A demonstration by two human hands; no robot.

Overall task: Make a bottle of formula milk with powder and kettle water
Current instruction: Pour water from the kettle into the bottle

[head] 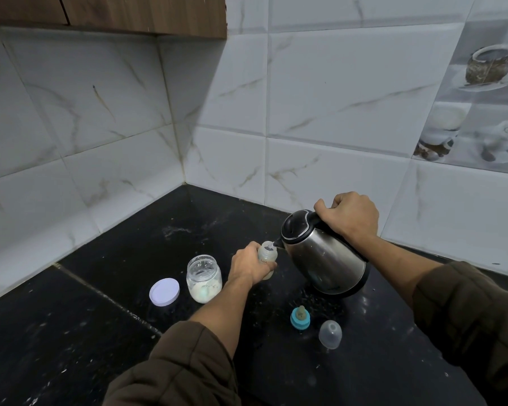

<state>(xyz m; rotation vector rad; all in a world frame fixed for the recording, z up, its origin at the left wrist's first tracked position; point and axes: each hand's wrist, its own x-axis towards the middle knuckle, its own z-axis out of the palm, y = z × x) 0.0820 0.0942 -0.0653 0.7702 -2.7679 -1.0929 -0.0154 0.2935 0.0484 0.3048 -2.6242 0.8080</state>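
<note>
Brown sleeves (173, 370) lie nearest; on the black counter (100, 332), white lid (164, 291), then open powder jar (204, 279); left hand (247, 266) grasping the upright bottle (267, 254); tilted kettle (323, 259), spout at the bottle's mouth, handle gripped by the right hand (352, 218).

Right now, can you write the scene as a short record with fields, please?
left hand: grips the baby bottle, which is upright
right hand: grips the handle of the kettle
kettle: tilted, spout at the bottle's mouth
powder jar: open, left of the bottle
jar lid: lies on the counter, left of the jar
teat ring: off the bottle, beside the clear cap
</note>
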